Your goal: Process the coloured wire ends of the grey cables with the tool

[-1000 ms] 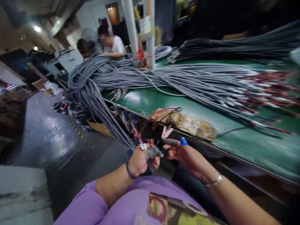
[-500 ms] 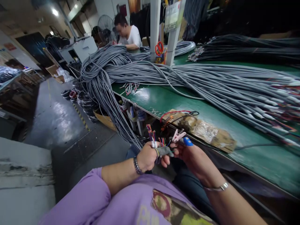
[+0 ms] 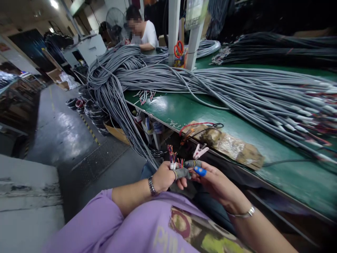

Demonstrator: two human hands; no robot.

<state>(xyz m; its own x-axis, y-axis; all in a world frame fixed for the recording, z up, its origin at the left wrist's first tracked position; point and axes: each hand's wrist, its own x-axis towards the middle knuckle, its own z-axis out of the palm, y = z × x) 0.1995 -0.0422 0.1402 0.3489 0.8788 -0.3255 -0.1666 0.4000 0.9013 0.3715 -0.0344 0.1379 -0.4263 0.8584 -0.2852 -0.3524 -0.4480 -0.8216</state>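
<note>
My left hand [image 3: 167,176] is closed around grey cable ends, with white sleeves [image 3: 172,165] and thin coloured wires [image 3: 181,162] standing up out of the fist. A grey finger cot covers its thumb. My right hand [image 3: 209,175], wearing a blue thumb cot and a grey cot on the index finger, is closed in a pinch right beside the left thumb. What lies between its fingertips is too small to make out. Just above the right hand, a pink clip [image 3: 200,151] sits at the bench edge. The gathered grey cables [image 3: 131,128] hang off the bench down toward my left hand.
On the green bench [image 3: 165,107] lies a large bundle of grey cables [image 3: 210,82]. A taped cardboard piece [image 3: 231,146] with red and black leads is at the near edge. Orange-handled scissors [image 3: 178,49] stand by a white post [image 3: 173,31]. Another person [image 3: 147,35] works behind.
My right index finger and thumb have moved down and closed in beside the left thumb, away from the pink clip. My left hand keeps its hold on the cables. The view has tilted slightly.
</note>
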